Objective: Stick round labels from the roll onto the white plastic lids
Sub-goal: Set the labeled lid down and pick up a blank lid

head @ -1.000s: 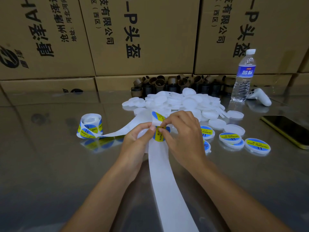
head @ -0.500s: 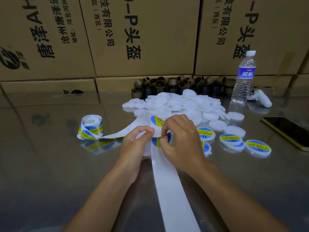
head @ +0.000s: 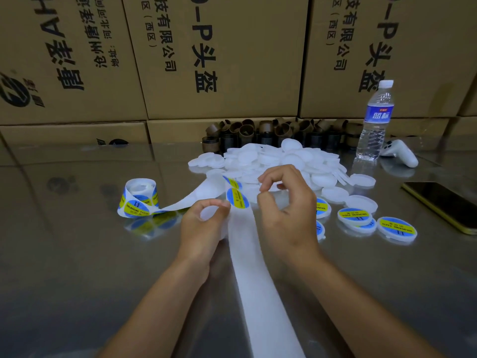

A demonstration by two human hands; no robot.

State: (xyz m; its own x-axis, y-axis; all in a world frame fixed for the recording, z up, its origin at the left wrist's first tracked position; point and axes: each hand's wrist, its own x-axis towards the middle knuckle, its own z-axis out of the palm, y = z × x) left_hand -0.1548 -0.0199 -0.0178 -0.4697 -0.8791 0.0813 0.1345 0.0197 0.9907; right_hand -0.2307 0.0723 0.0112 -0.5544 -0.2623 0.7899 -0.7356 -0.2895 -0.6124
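Note:
A roll of round blue-and-yellow labels [head: 138,200] stands at the left of the shiny table. Its white backing strip [head: 258,280] runs to my hands and on toward me. My left hand [head: 204,226] pinches the strip between thumb and forefinger. One label [head: 237,198] sticks out from the strip beside those fingertips, and a second label [head: 232,182] sits on the strip behind it. My right hand [head: 286,210] hovers just right of the label with fingers curled and nothing visible in them. A heap of plain white lids [head: 271,161] lies behind my hands.
Several labelled lids [head: 396,228] lie at the right. A water bottle [head: 375,125], a white controller [head: 400,153] and a phone [head: 444,202] are farther right. Brown cardboard cores [head: 258,133] line the back below stacked cartons [head: 219,60].
My right hand has let go at the strip and lifted up and to the right. The label now shows uncovered beside my left fingertips. The left hand stays on the strip.

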